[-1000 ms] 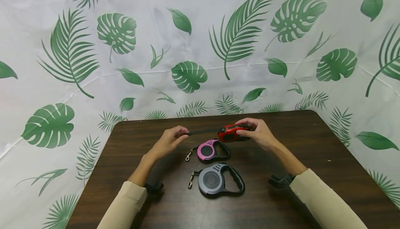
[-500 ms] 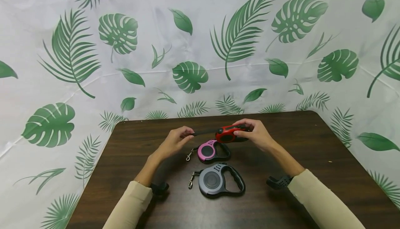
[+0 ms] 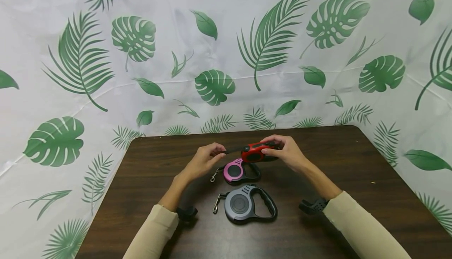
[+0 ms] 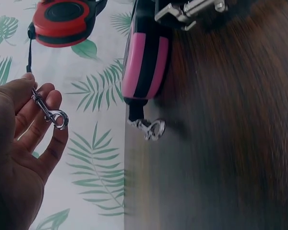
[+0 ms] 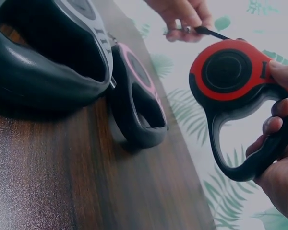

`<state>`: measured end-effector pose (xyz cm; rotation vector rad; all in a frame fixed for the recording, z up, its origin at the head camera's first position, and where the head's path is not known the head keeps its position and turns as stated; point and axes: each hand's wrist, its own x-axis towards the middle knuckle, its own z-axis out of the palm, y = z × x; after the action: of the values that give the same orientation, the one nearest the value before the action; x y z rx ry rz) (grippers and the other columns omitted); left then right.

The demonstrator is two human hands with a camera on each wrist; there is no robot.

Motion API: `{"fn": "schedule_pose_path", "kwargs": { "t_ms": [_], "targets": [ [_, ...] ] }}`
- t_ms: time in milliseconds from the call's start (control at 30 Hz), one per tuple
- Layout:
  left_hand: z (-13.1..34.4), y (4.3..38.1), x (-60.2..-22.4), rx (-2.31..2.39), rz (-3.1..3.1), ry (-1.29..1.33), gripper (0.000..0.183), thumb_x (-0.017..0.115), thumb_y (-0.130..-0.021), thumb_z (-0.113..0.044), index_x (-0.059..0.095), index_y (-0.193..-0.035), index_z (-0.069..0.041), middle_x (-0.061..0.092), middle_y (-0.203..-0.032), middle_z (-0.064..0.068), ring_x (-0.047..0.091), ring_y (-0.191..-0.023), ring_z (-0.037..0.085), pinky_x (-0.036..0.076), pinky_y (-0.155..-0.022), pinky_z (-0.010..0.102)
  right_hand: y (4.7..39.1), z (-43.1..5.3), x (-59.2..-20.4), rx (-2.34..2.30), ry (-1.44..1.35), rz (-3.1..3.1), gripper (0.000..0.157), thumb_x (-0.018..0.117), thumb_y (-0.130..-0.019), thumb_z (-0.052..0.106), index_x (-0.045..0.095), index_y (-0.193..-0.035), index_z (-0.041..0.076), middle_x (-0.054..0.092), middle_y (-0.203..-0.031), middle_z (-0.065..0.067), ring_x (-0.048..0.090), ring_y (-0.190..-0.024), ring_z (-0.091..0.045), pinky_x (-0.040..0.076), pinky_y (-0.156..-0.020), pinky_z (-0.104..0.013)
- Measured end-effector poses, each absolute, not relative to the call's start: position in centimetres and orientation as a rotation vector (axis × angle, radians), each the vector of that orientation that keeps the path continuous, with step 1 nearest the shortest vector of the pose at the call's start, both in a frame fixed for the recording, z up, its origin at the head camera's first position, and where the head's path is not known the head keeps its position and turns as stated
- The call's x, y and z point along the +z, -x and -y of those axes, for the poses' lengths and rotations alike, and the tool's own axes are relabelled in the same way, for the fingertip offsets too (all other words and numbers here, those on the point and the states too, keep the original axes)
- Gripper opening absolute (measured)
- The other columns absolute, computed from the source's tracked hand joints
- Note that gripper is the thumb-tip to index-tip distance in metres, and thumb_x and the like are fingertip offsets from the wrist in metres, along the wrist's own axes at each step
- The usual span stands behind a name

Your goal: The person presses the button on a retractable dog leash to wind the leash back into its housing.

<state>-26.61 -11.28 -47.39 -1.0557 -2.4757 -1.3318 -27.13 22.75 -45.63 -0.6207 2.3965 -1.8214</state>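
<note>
My right hand [image 3: 287, 152] grips the black handle of a red retractable dog leash [image 5: 228, 72], thumb on top by its button, and holds it above the table. A short length of black strap runs out of the leash's left end. At the strap's end my left hand [image 3: 206, 159] pinches it between thumb and forefinger, with a silver snap hook [image 4: 50, 109] hanging across the fingers. Below them lies a pink retractable leash [image 3: 234, 171], its clip pointing left. Nearer the front rests a larger grey one [image 3: 239, 204], also with its clip to the left.
A dark brown wooden table [image 3: 303, 235] carries the leashes. Behind it hangs a white cloth [image 3: 226, 51] printed with green leaves. Dark bands with camera mounts [image 3: 312, 207] sit at the wrists, beside beige sleeves.
My left hand has moved right with the strap's end, toward the red leash, and the strap between them is shorter. The right hand has shifted slightly left. The other two leashes stay put.
</note>
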Motion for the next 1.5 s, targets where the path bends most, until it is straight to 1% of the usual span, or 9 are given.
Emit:
{"fn": "schedule_pose_path", "kwargs": {
  "t_ms": [167, 367, 467, 567, 700, 1000, 1167, 1300, 1500],
  "targets": [
    [10.6, 26.5, -47.4, -1.344, 2.488, 1.063, 0.015, 0.069, -0.102, -0.002, 0.066, -0.117, 0.001, 0.075, -0.106, 0.017, 0.073, -0.093, 0.026, 0.061, -0.084, 0.036, 27.3, -22.5, -46.0, -1.823, 0.619, -2.368, 0.035, 0.084, -0.094, 0.018, 0.073, -0.125, 0.006, 0.072, -0.119, -0.015, 0.068, -0.098, -0.029, 0.061, -0.081, -0.035],
    [10.0, 26.5, -47.2, -1.376, 2.490, 1.062, 0.015, 0.068, -0.102, -0.002, 0.066, -0.117, 0.001, 0.075, -0.107, 0.021, 0.073, -0.094, 0.032, 0.061, -0.085, 0.040, 27.1, -22.1, -45.9, -1.824, 0.612, -2.364, 0.035, 0.084, -0.093, 0.018, 0.074, -0.124, 0.007, 0.072, -0.118, -0.015, 0.067, -0.097, -0.030, 0.061, -0.080, -0.036],
    [9.7, 26.5, -47.1, -1.388, 2.480, 1.067, 0.016, 0.068, -0.102, -0.001, 0.066, -0.117, 0.001, 0.075, -0.107, 0.019, 0.073, -0.096, 0.032, 0.061, -0.086, 0.042, 27.1, -21.9, -45.9, -1.831, 0.608, -2.360, 0.034, 0.084, -0.093, 0.017, 0.074, -0.124, 0.007, 0.073, -0.116, -0.014, 0.067, -0.096, -0.029, 0.061, -0.080, -0.035],
    [9.3, 26.4, -47.1, -1.397, 2.473, 1.071, 0.016, 0.068, -0.102, 0.000, 0.066, -0.118, 0.001, 0.074, -0.108, 0.017, 0.073, -0.097, 0.030, 0.061, -0.087, 0.039, 27.1, -21.7, -45.9, -1.837, 0.612, -2.358, 0.034, 0.084, -0.093, 0.017, 0.074, -0.123, 0.007, 0.073, -0.115, -0.013, 0.067, -0.095, -0.029, 0.060, -0.079, -0.035],
    [8.9, 26.4, -47.1, -1.438, 2.459, 1.069, 0.017, 0.069, -0.101, 0.001, 0.066, -0.118, 0.000, 0.075, -0.108, 0.019, 0.073, -0.098, 0.028, 0.062, -0.087, 0.039, 27.1, -21.4, -46.0, -1.840, 0.632, -2.354, 0.034, 0.084, -0.093, 0.018, 0.074, -0.123, 0.007, 0.073, -0.115, -0.014, 0.066, -0.095, -0.029, 0.060, -0.079, -0.036],
    [8.1, 26.3, -47.0, -1.508, 2.396, 1.033, 0.016, 0.069, -0.102, -0.003, 0.064, -0.116, 0.001, 0.076, -0.110, 0.018, 0.076, -0.100, 0.030, 0.062, -0.086, 0.045, 27.2, -21.0, -45.8, -1.885, 0.593, -2.348, 0.035, 0.083, -0.094, 0.017, 0.073, -0.125, 0.004, 0.073, -0.117, -0.016, 0.067, -0.096, -0.030, 0.062, -0.081, -0.034],
    [8.0, 26.2, -47.2, -1.533, 2.391, 1.016, 0.023, 0.071, -0.101, -0.003, 0.063, -0.122, -0.001, 0.076, -0.113, 0.018, 0.076, -0.102, 0.030, 0.063, -0.086, 0.044, 27.2, -20.7, -45.7, -1.902, 0.579, -2.342, 0.036, 0.083, -0.094, 0.015, 0.073, -0.126, 0.002, 0.075, -0.112, -0.015, 0.065, -0.093, -0.028, 0.060, -0.079, -0.034],
    [8.1, 26.1, -47.2, -1.561, 2.395, 1.015, 0.034, 0.073, -0.100, -0.005, 0.060, -0.131, -0.002, 0.075, -0.118, 0.018, 0.075, -0.105, 0.030, 0.062, -0.088, 0.044, 27.3, -20.3, -45.6, -1.915, 0.566, -2.327, 0.036, 0.082, -0.094, 0.015, 0.072, -0.126, 0.001, 0.075, -0.110, -0.011, 0.063, -0.093, -0.026, 0.058, -0.081, -0.038],
    [8.1, 26.1, -47.1, -1.535, 2.404, 1.036, 0.041, 0.076, -0.098, -0.008, 0.059, -0.136, -0.003, 0.074, -0.124, 0.018, 0.074, -0.111, 0.029, 0.061, -0.090, 0.036, 27.3, -19.2, -45.5, -1.907, 0.572, -2.307, 0.035, 0.082, -0.094, 0.015, 0.073, -0.125, 0.001, 0.075, -0.103, -0.008, 0.062, -0.091, -0.026, 0.053, -0.078, -0.035]
  ]
}}
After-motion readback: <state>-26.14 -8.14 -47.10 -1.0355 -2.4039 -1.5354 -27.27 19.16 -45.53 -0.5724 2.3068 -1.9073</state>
